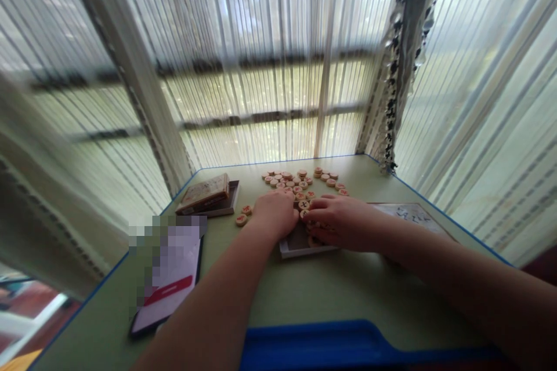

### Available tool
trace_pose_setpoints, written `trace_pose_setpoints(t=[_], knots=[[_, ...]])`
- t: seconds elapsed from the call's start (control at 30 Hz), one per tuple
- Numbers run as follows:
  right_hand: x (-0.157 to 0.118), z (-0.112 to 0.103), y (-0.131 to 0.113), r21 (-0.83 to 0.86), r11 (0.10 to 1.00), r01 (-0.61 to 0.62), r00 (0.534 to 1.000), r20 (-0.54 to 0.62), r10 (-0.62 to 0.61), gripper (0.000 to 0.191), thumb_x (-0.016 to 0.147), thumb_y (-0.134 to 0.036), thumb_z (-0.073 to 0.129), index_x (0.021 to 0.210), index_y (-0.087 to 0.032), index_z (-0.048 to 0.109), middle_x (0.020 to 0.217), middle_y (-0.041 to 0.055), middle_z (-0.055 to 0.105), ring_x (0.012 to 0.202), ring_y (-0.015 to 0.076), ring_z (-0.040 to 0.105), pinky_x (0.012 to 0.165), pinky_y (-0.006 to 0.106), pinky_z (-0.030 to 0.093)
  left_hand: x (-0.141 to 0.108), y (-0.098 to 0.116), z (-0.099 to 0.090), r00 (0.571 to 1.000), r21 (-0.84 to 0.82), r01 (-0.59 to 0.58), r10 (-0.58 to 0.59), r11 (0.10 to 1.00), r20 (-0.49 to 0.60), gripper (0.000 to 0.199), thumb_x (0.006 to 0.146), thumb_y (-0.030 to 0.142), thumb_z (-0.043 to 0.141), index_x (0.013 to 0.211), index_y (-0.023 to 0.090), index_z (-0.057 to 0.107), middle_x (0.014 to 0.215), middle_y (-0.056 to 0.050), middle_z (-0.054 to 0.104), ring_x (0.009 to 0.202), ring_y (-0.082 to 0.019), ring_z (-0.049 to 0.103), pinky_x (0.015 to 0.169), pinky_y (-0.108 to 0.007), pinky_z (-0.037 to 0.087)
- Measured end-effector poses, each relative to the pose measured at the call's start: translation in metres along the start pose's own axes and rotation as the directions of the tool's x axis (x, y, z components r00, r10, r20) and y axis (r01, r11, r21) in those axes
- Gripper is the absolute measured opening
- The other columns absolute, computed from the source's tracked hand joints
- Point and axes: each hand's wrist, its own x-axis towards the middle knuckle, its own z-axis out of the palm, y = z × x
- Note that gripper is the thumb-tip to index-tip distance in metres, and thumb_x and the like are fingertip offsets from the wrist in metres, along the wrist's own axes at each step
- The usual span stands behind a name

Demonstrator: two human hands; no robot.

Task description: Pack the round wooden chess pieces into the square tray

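Observation:
My left hand (275, 214) is closed at the left rim of a shallow open box (300, 252); its fingertips are turned away, so what they hold, if anything, is hidden. Over the box, my right hand (342, 220) curls its fingers and thumb around several round wooden Chinese chess pieces (304, 214). Some pieces beneath it are partly covered by the hand. Beyond both hands lies a loose group of the same pieces (289, 182), marked in red or black. Two more pieces (241, 219) rest left of my left hand.
At the back left, a closed box (204, 192) leans on an open tray (234, 200). A phone or tablet (174, 278) lies on the left. A printed board or sheet (411, 217) is right of my right hand. The blue tray edge (313, 342) lines the front; curtains (270, 69) hang behind.

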Motion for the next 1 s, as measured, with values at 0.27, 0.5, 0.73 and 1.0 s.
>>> trace_pose_setpoints(t=[0.27,0.5,0.73,1.0], knots=[[0.000,-0.003,-0.001,0.008,1.000,-0.007,1.000,0.010,0.007,0.021,0.079,-0.025,0.046,0.094,-0.019,0.061,0.087,0.0066,0.059,0.080,0.0149,0.052,0.070,0.026,0.040,0.001,-0.003,0.000,0.999,-0.050,0.028,-0.026,0.998,0.033,0.028,0.074,0.030,0.039,0.092,0.019,0.057,0.095,-0.010,0.061,0.087,-0.023,0.057,0.072,-0.033,0.045],[0.000,0.003,0.005,-0.013,1.000,-0.009,0.999,-0.043,0.009,0.019,0.079,-0.028,0.049,0.090,-0.022,0.062,0.083,0.0040,0.061,0.074,0.0133,0.053,0.067,0.025,0.037,0.010,-0.005,0.006,0.991,-0.122,0.129,-0.131,0.984,-0.010,0.032,0.077,0.024,0.032,0.092,0.019,0.060,0.094,-0.010,0.063,0.085,-0.023,0.059,0.070,-0.033,0.044],[0.001,0.001,0.009,-0.112,0.991,-0.073,0.987,-0.153,0.055,0.022,0.082,-0.028,0.043,0.077,-0.021,0.063,0.072,0.0024,0.063,0.068,0.0126,0.054,0.073,0.028,0.033,0.014,-0.015,0.010,0.951,-0.179,0.255,-0.280,0.950,-0.128,0.032,0.078,0.024,0.032,0.084,0.020,0.063,0.084,-0.009,0.064,0.079,-0.022,0.060,0.067,-0.031,0.044],[0.001,0.001,0.012,-0.164,0.969,-0.183,0.960,-0.240,0.141,0.023,0.080,-0.028,0.044,0.070,-0.019,0.062,0.069,0.0029,0.063,0.065,0.0124,0.052,0.069,0.026,0.033,0.016,-0.015,0.014,0.984,-0.259,0.041,-0.084,0.965,-0.157,0.031,0.078,0.026,0.035,0.075,0.019,0.065,0.083,-0.007,0.064,0.080,-0.018,0.056,0.073,-0.027,0.040]])
